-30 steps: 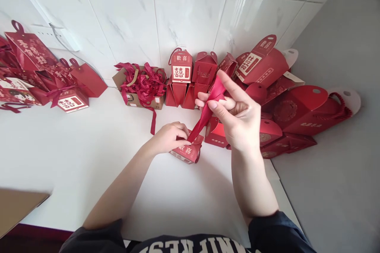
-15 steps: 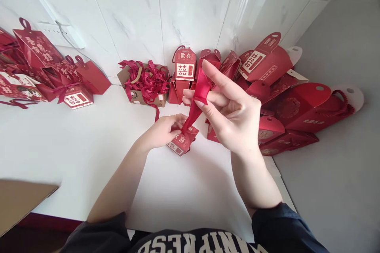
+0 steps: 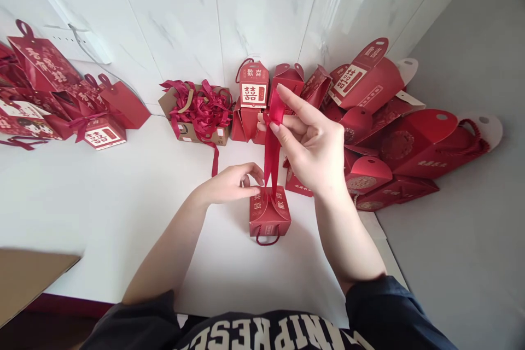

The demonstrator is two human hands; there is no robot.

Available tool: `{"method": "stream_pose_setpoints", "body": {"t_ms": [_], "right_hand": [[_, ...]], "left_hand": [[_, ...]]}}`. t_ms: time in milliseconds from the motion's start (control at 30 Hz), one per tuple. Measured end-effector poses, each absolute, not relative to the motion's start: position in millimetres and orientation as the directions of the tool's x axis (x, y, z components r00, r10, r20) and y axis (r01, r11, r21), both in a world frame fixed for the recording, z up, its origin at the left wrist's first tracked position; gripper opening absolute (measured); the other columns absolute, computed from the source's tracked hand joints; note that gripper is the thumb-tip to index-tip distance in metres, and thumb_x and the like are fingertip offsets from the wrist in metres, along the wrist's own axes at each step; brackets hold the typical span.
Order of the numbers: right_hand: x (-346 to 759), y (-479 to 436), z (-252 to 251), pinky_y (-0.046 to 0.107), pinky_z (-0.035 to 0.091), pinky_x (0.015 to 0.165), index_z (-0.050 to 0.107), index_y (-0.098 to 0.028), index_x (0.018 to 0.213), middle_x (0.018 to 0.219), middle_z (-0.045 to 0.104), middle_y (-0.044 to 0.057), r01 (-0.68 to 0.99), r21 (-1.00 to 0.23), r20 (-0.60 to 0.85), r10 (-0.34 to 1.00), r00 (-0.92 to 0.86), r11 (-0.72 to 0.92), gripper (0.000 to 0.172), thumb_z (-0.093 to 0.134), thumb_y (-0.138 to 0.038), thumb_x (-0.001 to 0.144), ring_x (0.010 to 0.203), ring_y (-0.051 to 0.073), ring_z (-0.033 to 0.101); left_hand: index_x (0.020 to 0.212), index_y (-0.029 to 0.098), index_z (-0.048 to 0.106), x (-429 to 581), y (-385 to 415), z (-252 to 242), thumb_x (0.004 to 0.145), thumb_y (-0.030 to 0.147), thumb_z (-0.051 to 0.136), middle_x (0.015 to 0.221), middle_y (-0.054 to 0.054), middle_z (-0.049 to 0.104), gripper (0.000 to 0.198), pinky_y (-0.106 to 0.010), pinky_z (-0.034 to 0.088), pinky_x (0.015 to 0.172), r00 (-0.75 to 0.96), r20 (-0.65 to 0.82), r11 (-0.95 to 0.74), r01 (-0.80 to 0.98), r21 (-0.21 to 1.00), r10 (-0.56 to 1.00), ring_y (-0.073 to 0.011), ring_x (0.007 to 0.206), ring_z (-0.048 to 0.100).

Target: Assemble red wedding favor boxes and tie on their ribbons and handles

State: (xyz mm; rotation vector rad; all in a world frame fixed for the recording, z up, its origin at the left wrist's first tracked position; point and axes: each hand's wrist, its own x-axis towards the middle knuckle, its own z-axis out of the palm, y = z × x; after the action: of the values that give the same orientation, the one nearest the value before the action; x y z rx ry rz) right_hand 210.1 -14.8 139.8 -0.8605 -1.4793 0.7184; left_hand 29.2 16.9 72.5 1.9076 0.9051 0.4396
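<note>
A small red gift box stands upright on the white tabletop in front of me. A red ribbon rises from its top up to my right hand, which pinches the ribbon's upper end between thumb and fingers. My left hand rests against the box's upper left edge, fingers curled and touching it.
A brown carton full of red ribbons sits by the tiled wall. Red gift boxes stand behind it, more lie piled at the right and at the far left. A cardboard corner juts in lower left.
The box has turned from lying tilted under my left hand to standing upright nearer me. My right hand has pulled the ribbon more vertical above it.
</note>
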Motion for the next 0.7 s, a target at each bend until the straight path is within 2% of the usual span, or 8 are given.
{"method": "stream_pose_setpoints", "body": {"t_ms": [167,300,467,567,700], "right_hand": [[209,-20,139,0.048,0.053,0.1,0.051,-0.036,0.137,0.115,0.071,-0.005,0.063,-0.832,0.551,0.834,-0.021,0.551,0.051,0.061,-0.031,0.087,0.116,0.027,0.063],[207,-21,136,0.047,0.054,0.1,0.052,-0.037,0.136,0.114,0.071,-0.005,0.058,-0.837,0.543,0.839,-0.029,0.544,0.049,0.061,-0.03,0.088,0.117,0.026,0.062],[208,-20,132,0.047,0.055,0.099,0.053,-0.037,0.134,0.116,0.071,-0.003,0.028,-0.842,0.539,0.842,-0.018,0.539,0.049,0.063,-0.031,0.086,0.117,0.027,0.062],[209,-19,131,0.047,0.055,0.098,0.053,-0.036,0.134,0.116,0.07,-0.003,0.017,-0.847,0.532,0.847,-0.022,0.532,0.049,0.063,-0.031,0.086,0.117,0.026,0.062],[210,-17,129,0.045,0.056,0.098,0.053,-0.035,0.134,0.118,0.07,-0.002,0.014,-0.853,0.522,0.853,-0.01,0.522,0.051,0.064,-0.029,0.086,0.116,0.025,0.063]], "left_hand": [[0.101,0.018,0.058,36,21,63,0.077,0.018,0.059,0.102,-0.004,0.065,0.023,-0.028,0.05,0.067,0.742,-0.106,-0.194,0.306,0.932,0.662,-0.0139,0.075,0.063],[0.104,0.017,0.056,33,24,62,0.078,0.014,0.054,0.083,0.0,0.064,0.027,-0.023,0.048,0.057,0.771,-0.17,-0.122,0.305,0.944,0.614,-0.0096,0.058,0.058],[0.104,0.017,0.054,29,33,54,0.081,0.023,0.06,0.07,0.001,0.061,0.024,-0.022,0.048,0.052,0.799,-0.203,-0.067,0.289,0.955,0.566,-0.0115,0.057,0.06],[0.103,0.015,0.059,29,40,47,0.083,0.032,0.062,0.07,-0.001,0.062,0.027,-0.021,0.046,0.051,0.794,-0.191,-0.087,0.293,0.952,0.577,-0.0105,0.055,0.058],[0.096,0.013,0.069,27,45,40,0.087,0.043,0.058,0.056,0.0,0.058,0.034,-0.021,0.044,0.051,0.797,-0.207,-0.113,0.325,0.939,0.568,-0.01,0.051,0.054]]}}
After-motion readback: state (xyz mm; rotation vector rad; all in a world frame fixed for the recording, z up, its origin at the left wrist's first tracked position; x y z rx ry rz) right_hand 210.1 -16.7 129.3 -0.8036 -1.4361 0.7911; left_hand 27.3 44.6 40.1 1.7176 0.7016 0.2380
